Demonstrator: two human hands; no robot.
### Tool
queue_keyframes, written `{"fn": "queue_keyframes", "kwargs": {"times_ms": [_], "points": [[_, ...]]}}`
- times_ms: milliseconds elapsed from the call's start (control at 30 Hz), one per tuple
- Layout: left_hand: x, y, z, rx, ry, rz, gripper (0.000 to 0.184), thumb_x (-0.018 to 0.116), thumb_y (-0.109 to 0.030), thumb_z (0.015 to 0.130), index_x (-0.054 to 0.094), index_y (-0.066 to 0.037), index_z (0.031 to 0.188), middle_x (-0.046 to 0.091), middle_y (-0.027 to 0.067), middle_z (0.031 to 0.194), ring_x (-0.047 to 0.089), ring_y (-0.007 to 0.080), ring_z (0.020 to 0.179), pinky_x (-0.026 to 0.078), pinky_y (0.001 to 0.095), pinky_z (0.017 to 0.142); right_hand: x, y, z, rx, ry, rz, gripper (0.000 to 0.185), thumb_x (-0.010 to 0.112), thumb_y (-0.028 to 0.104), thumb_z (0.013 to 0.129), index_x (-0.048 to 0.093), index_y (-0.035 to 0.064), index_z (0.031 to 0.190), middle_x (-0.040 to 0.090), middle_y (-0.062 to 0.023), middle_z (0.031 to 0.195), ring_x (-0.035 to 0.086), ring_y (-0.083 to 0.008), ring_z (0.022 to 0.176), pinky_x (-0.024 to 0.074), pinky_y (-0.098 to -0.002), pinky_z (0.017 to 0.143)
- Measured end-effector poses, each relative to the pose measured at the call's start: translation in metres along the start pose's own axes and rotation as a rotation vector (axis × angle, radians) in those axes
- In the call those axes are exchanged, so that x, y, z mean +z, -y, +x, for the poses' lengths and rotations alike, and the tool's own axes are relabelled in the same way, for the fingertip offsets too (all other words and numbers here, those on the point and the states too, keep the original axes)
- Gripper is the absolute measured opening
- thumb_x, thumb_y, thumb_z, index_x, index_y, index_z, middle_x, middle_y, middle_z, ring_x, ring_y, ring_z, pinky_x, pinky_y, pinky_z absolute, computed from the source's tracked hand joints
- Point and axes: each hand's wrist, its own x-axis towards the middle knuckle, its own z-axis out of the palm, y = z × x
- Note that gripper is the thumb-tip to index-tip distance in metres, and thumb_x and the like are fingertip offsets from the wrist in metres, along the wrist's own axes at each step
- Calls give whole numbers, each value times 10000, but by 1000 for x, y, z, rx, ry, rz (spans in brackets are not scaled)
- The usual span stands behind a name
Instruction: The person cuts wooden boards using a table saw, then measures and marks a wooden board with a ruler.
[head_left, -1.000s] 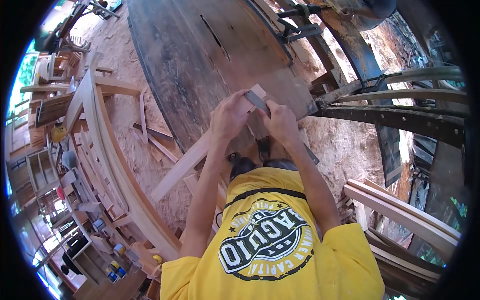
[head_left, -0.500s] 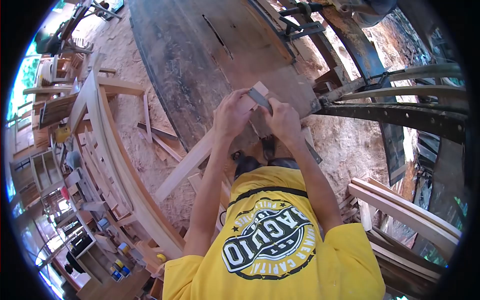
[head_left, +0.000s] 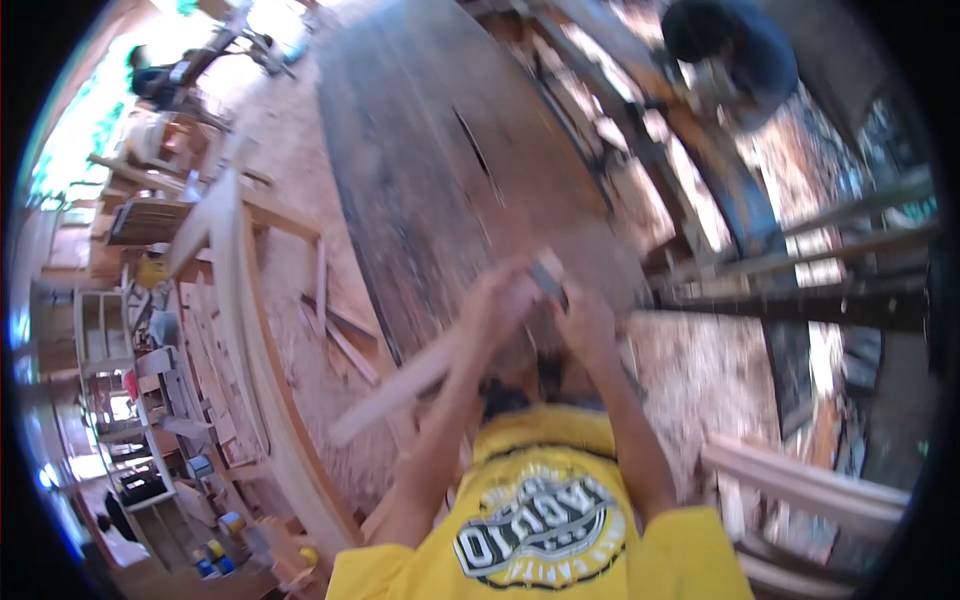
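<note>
My left hand [head_left: 495, 305] is closed around a long pale wooden piece [head_left: 395, 395], close to its upper end. The wood runs down to the left, passing behind my left forearm. Against that upper end lies a small flat grey piece [head_left: 547, 281], pinched by my right hand [head_left: 586, 318]. Motion blur hides whether the grey piece is sandpaper or a solid block. Both hands are close together over the near end of a dark wooden tabletop [head_left: 400, 150], which has a long slot in it.
A wooden frame [head_left: 262, 350] stands on the left, beside shelves [head_left: 105, 330] with tools. Wood strips lie on the dusty floor. Stacked planks [head_left: 800, 475] are at right, below a dark metal bar [head_left: 800, 308]. Another person [head_left: 745, 60] is at the upper right.
The view has shifted and blurred, so the scene sits lower and further right. Both hands keep their grips on the wood and grey piece. More of the other person shows.
</note>
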Motion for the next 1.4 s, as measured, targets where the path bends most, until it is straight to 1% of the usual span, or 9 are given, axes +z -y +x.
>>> {"fn": "queue_keyframes", "kwargs": {"times_ms": [33, 200, 433, 633, 733, 933, 1067, 1133, 1400], "points": [[-3, -14, -4, -2, 9, 103, 415, 712, -200, 858, 651, -109, 1258, 691, 160, 1178, 655, 322, 1143, 531, 420, 943, 2, 2, -1, -37, -82, 58, 270, 720, 269, 898, 664, 52, 1049, 686, -251, 880, 655, -476, 863, 524, -551, 757], [-20, -65, -15, 84, 18, 430, 485, 718, -341, 856, 624, -149, 1291, 658, 131, 1276, 629, 321, 1197, 525, 431, 978, -6, 9, -4, 44, 12, -19, 351, 688, 384, 926, 673, 75, 1093, 693, -262, 927, 659, -484, 913, 520, -560, 779], [-17, -54, -13, 30, 19, 378, 472, 718, -377, 863, 632, -190, 1288, 676, 103, 1267, 632, 339, 1189, 512, 455, 997, -8, 11, -7, -25, -61, -22, 398, 677, 431, 927, 680, 44, 1019, 703, -261, 862, 682, -480, 852, 540, -551, 742], [-17, -59, -19, 112, -41, 404, 406, 696, -360, 883, 651, -181, 1244, 687, 113, 1231, 657, 353, 1131, 532, 476, 944, -5, 9, -7, -34, -74, -52, 369, 688, 414, 922, 684, 75, 1066, 720, -232, 895, 703, -447, 865, 559, -534, 746], [-13, -52, -8, -59, -2, 270, 338, 682, -369, 898, 672, -146, 1152, 706, 120, 1148, 683, 358, 1057, 541, 480, 882, 1, 3, -3, -19, -45, -94, 383, 680, 433, 925, 692, 75, 1061, 724, -226, 900, 704, -445, 878, 560, -533, 750], [2, -73, -3, -69, -152, 370, 218, 669, -289, 923, 677, -97, 1025, 724, 111, 1043, 706, 319, 1009, 545, 446, 839, -3, 4, -5, -41, -54, -80, 388, 679, 439, 923, 704, 77, 1063, 723, -230, 906, 704, -443, 888, 554, -543, 764], [3, -68, -8, -25, -180, 319, 226, 662, -299, 920, 667, -103, 1032, 716, 99, 1075, 696, 327, 1013, 543, 467, 827, 4, -2, -3, -81, -116, -39, 440, 688, 482, 904, 706, 52, 994, 717, -237, 876, 697, -455, 833, 547, -533, 730], [4, -68, -5, 43, -200, 285, 215, 660, -282, 921, 687, -110, 1048, 718, 91, 1087, 700, 323, 1004, 546, 455, 837, -2, 0, -2, -13, 1, -82, 396, 678, 431, 925, 698, 76, 1100, 727, -223, 891, 708, -439, 878, 552, -544, 763], [4, -70, -1, 6, -206, 299, 168, 689, -242, 918, 726, -121, 1028, 734, 64, 1049, 731, 271, 941, 555, 419, 804, -2, 5, -12, -80, -141, -66, 333, 674, 393, 933, 672, 112, 1113, 733, -198, 951, 714, -421, 891, 554, -531, 757]]}}
